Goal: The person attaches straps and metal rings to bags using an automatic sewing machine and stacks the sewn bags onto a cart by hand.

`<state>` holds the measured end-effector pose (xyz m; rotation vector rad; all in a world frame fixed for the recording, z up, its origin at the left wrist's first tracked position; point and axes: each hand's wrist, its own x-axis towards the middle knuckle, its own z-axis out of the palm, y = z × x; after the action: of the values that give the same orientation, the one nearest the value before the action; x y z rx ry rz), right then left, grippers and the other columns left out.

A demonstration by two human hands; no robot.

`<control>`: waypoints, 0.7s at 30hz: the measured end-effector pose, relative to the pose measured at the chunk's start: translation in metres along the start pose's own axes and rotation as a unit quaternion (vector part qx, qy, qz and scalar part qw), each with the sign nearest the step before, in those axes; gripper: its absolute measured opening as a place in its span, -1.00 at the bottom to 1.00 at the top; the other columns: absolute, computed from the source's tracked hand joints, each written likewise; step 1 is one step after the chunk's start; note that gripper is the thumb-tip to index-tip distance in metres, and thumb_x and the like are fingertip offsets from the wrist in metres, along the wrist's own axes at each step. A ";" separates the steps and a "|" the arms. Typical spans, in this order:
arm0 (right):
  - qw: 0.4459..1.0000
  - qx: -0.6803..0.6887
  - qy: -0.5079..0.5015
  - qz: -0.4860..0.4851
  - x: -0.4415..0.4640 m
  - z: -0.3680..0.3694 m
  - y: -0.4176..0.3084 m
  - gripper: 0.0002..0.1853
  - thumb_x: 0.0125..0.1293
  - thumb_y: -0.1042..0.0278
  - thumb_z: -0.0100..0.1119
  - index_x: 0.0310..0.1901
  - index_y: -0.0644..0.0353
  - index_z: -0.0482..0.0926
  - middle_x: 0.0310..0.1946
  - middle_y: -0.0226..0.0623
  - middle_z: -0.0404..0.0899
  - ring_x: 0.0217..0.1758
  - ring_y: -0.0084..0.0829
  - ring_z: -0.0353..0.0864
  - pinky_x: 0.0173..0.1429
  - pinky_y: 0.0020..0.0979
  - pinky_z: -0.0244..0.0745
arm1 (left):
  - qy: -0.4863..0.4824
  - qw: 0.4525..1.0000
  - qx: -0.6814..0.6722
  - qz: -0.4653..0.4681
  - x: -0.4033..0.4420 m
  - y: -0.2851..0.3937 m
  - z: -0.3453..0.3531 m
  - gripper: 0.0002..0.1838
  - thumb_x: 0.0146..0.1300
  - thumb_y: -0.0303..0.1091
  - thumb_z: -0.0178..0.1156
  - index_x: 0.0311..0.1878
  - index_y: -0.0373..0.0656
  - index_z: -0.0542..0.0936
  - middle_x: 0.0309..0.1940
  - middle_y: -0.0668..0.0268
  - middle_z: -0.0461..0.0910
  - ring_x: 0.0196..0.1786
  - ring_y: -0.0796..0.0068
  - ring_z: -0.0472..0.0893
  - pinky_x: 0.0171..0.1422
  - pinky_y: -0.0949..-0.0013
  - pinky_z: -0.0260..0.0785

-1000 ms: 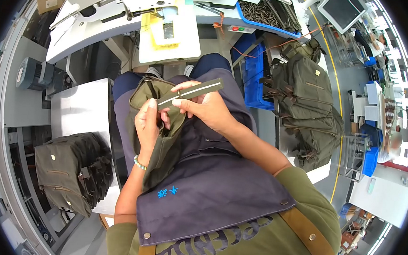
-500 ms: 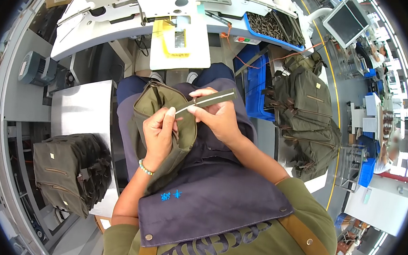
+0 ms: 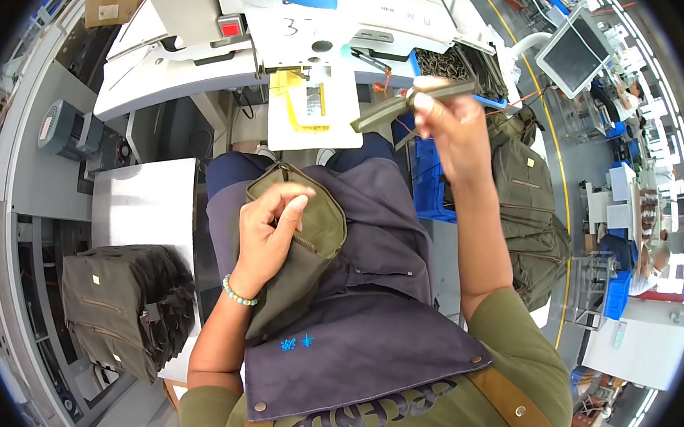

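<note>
My right hand (image 3: 450,134) is raised to the right of the sewing machine, pinching a short olive fabric strap (image 3: 383,116) that extends past the fingers on both sides. Motion blurs the hand a little. On my lap lies an olive fabric bag (image 3: 322,216), its zippered mouth gaping upward. My left hand (image 3: 269,229) is over the left side of that mouth, fingers curled and thumb close to the index finger. Whatever those fingers may hold is hidden.
A sewing machine table (image 3: 186,75) with a white and yellow plate (image 3: 315,139) stands ahead. Stacked olive bags (image 3: 121,302) lie on the left; more bags (image 3: 527,201) lie on the right. A blue tray (image 3: 494,101) holds metal pieces and straps. A blue bin (image 3: 436,180) sits below.
My right hand has carried the strap up and right, away from my left hand, which no longer touches it. The strap has turned in my grip. The head view has shifted slightly.
</note>
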<state>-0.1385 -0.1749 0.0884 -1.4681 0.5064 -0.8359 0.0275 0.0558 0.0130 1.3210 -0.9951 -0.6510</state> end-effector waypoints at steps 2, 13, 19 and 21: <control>0.999 0.002 -0.045 0.024 0.019 0.004 -0.018 -0.69 0.33 0.42 0.30 0.05 0.38 0.59 -0.23 -0.29 0.67 -0.30 -0.56 0.63 -0.28 -0.54 0.51 | -0.017 0.998 -0.056 -0.034 0.005 -0.002 -0.002 -0.78 0.48 -0.41 0.17 0.11 -0.23 0.60 -0.54 0.52 0.41 -0.47 0.78 0.40 -0.38 0.59 0.19; 0.977 -0.038 -0.190 0.090 -0.001 0.057 0.005 -0.74 0.24 0.42 0.45 -0.10 0.35 0.66 -0.41 -0.33 0.69 -0.43 -0.64 0.61 -0.31 -0.59 0.55 | -0.069 0.995 -0.020 -0.072 0.025 0.016 -0.001 -0.68 0.55 -0.31 0.09 -0.31 -0.26 0.68 -0.70 0.50 0.41 -0.60 0.77 0.35 -0.48 0.53 0.17; 0.988 -0.053 -0.114 0.086 0.000 0.048 0.005 -0.73 0.21 0.47 0.44 -0.07 0.34 0.65 -0.37 -0.37 0.68 -0.41 -0.64 0.61 -0.32 -0.58 0.53 | -0.055 0.997 0.001 -0.049 0.026 0.015 0.006 -0.69 0.53 -0.34 0.12 -0.35 -0.29 0.66 -0.70 0.47 0.41 -0.61 0.76 0.36 -0.49 0.52 0.18; 0.992 -0.013 -0.103 0.073 0.007 0.043 0.008 -0.72 0.24 0.46 0.42 -0.04 0.34 0.63 -0.33 -0.36 0.68 -0.35 -0.64 0.63 -0.31 -0.57 0.54 | -0.054 0.997 -0.002 -0.047 0.025 0.013 0.006 -0.68 0.53 -0.34 0.12 -0.36 -0.29 0.65 -0.70 0.46 0.41 -0.61 0.76 0.36 -0.49 0.52 0.18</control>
<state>-0.1004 -0.1526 0.0855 -1.5016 0.4641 -0.5572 0.0318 0.0334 0.0306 1.3459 -1.0236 -0.8023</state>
